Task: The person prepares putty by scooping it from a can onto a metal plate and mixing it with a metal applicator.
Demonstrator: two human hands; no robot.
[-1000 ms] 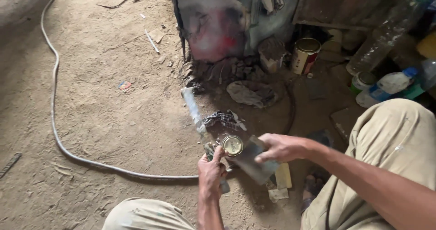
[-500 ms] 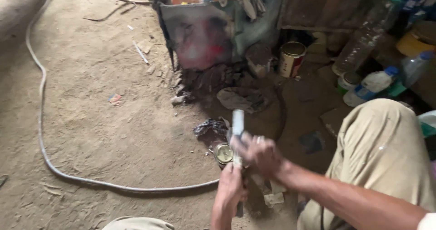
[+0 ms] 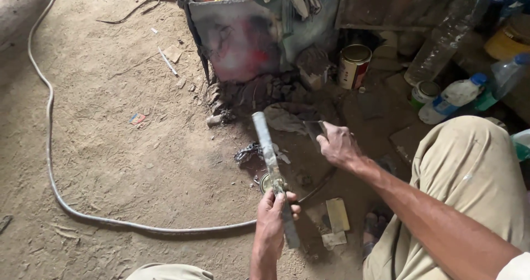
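My left hand (image 3: 275, 214) grips a long, flat grey metal bar (image 3: 266, 147) near its lower end, and the bar points up and away over the dirt floor. My right hand (image 3: 338, 146) is raised to the right of the bar and holds a small flat dark scraper-like piece (image 3: 313, 130) between its fingers. A small open tin (image 3: 266, 181) with a pale rim sits on the ground just behind the bar, partly hidden by it. My bent knee in khaki trousers (image 3: 469, 164) fills the lower right.
A grey hose (image 3: 51, 147) curves across the dirt at the left. A paint-stained panel (image 3: 237, 37) leans at the back. A paint can (image 3: 353, 65), plastic bottles (image 3: 450, 98), rags (image 3: 284, 117) and flat scraps (image 3: 335, 216) crowd the right.
The left hand now holds the bar lower down, with more of it showing above the hand. The right hand has come off the bar and moved right. The camera has shifted.
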